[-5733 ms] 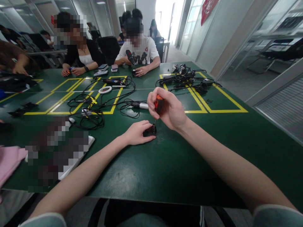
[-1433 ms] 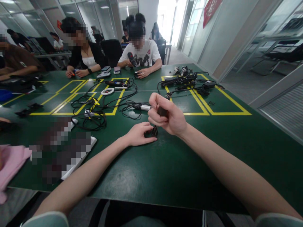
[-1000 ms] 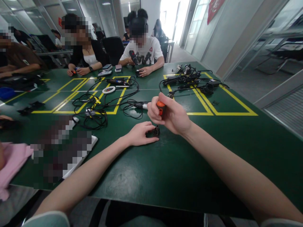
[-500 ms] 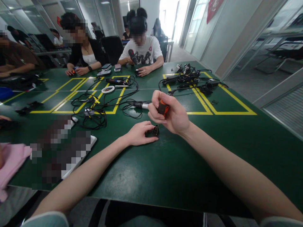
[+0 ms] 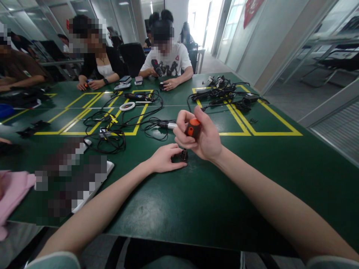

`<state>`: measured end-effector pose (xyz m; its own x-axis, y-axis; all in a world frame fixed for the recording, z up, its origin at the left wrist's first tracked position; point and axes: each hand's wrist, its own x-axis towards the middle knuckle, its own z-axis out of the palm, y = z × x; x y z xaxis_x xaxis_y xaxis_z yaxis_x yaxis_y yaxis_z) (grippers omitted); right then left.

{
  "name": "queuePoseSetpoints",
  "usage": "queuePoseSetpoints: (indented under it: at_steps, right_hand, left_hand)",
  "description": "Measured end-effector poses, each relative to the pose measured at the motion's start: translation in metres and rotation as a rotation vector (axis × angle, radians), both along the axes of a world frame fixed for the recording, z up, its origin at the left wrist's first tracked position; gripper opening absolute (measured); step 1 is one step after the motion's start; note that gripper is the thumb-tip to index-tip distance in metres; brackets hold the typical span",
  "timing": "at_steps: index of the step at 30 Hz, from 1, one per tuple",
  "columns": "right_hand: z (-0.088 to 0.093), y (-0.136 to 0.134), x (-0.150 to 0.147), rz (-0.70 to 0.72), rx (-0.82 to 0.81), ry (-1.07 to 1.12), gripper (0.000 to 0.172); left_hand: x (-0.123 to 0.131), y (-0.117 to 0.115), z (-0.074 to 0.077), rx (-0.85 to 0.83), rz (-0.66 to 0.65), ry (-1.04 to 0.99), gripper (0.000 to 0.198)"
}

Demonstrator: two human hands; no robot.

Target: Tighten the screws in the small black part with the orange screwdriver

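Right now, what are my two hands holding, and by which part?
Your right hand grips a screwdriver by its orange-and-dark handle; your left hand holds a small black part by its base, between thumb and fingers.

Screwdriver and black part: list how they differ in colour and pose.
Colour: the screwdriver has an orange-and-black handle; the black part shows no orange.
Pose: the screwdriver's handle is held above the table in the right grip; the black part rests on the table, within the left grip.
Shared: both show dark colouring.
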<state>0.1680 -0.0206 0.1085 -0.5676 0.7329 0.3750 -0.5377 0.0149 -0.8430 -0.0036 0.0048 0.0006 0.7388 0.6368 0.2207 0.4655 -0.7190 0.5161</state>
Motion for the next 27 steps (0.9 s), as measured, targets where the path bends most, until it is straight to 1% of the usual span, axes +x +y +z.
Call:
queuePoseSetpoints:
  at_steps: [2,5,11,13,16,22,27]
  right_hand:
    - [-0.0023,0.0004,0.0001,-0.017,0.015,0.03,0.054]
    - [-0.0042,0.0033,0.0012,-0.04,0.036,0.059,0.052]
    - [-0.0041,0.01,0.006,-0.014,0.016,0.039,0.055]
    - [-0.0038,0.009,0.0058,0.005,0.005,0.035,0.057]
    - [-0.0029,0.005,0.0034,0.021,0.003,0.014,0.054]
    - [-0.0019,0.0033,0.0006,-0.027,0.035,0.008,0.049]
    - [0.0004,0.0051,0.0023,-0.047,0.021,-0.025,0.055]
  left_hand:
    - [0.0002,-0.0003,0.0001,0.006,0.01,0.001,0.031]
    - [0.0001,-0.0008,0.0008,0.014,0.022,0.014,0.031]
    - [-0.0009,-0.0012,0.0022,0.014,0.021,0.031,0.032]
    - [-0.0011,-0.001,0.0014,0.012,0.021,0.022,0.032]
    - [-0.0012,-0.0005,0.0,0.001,0.021,0.013,0.03]
    - [-0.0009,-0.0001,-0.0003,0.001,0.01,0.014,0.031]
    - [-0.0004,-0.0002,-0.0006,0.014,0.017,0.021,0.031]
